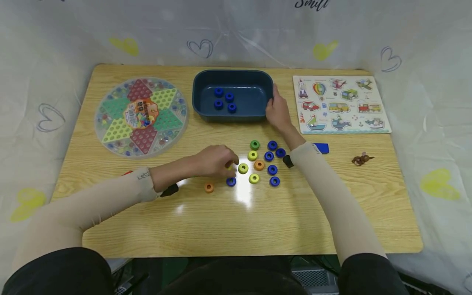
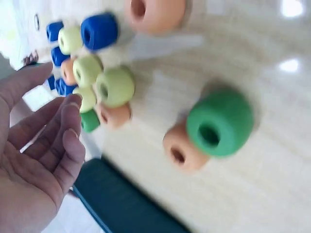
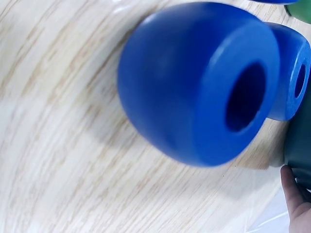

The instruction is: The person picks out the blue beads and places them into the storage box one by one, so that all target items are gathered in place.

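My left hand (image 1: pixel 217 161) reaches low over the scattered beads, its fingers loosely bent. The left wrist view shows nothing between thumb and fingers, with yellow beads (image 2: pixel 115 87) just beyond the fingertips. A blue bead (image 1: pixel 231 182) lies right below this hand, and an orange bead (image 1: pixel 209 187) is under its wrist. With my right hand (image 1: pixel 278 110) I hold the right end of a dark teal rectangular bin (image 1: pixel 232 117). Several blue beads (image 1: pixel 218 91) lie inside. Between my arms are more blue beads (image 1: pixel 272 170), yellow beads (image 1: pixel 254 178), an orange bead (image 1: pixel 259 165) and a green bead (image 1: pixel 254 144).
A round Chinese checkers board (image 1: pixel 167 121) lies at the left. To the right is a vehicle picture puzzle board (image 1: pixel 343 104). A blue flat block (image 1: pixel 322 148) sits beside my right sleeve, and a small brown animal figure (image 1: pixel 362 159) is farther right.
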Demonstrator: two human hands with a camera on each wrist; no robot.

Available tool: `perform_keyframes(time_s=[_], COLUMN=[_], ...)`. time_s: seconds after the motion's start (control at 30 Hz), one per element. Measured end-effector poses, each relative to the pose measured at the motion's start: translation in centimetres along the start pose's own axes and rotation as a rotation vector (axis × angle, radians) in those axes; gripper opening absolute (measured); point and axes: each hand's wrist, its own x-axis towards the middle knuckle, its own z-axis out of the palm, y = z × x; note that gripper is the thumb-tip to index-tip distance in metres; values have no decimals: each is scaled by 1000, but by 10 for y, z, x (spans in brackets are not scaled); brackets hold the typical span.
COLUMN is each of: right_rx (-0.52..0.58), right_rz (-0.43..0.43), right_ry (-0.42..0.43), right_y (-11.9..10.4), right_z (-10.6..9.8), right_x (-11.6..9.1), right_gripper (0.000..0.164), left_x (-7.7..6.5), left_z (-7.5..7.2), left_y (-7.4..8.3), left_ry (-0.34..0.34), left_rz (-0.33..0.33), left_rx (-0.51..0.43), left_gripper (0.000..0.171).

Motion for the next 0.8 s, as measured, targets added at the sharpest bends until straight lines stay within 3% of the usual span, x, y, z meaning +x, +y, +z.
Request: perform_keyframes(time_s=[0.13, 0.3, 0.5, 0.63, 0.8], right_rx=[-5, -3, -3, -5, -5], right_rz=[3, 2, -1, 9, 18], right_ry=[2, -3, 3, 3, -4], right_y=[2, 3, 2, 1, 2], right_z=[0, 0, 0, -1, 2], right_x=[0, 2, 1, 1, 1], right_gripper=[52, 52, 51, 51, 51], left_x=[-5, -6, -5, -1, 12], left_z=[14, 29, 35, 25, -12], left_y=[3, 2, 1, 2, 2], left_ry=[-72, -103, -126, -126, -77], left_rz=[46, 94, 85, 91, 77], left_rx=[-15, 0, 29, 30, -7], left_gripper=[18, 12, 13, 11, 14])
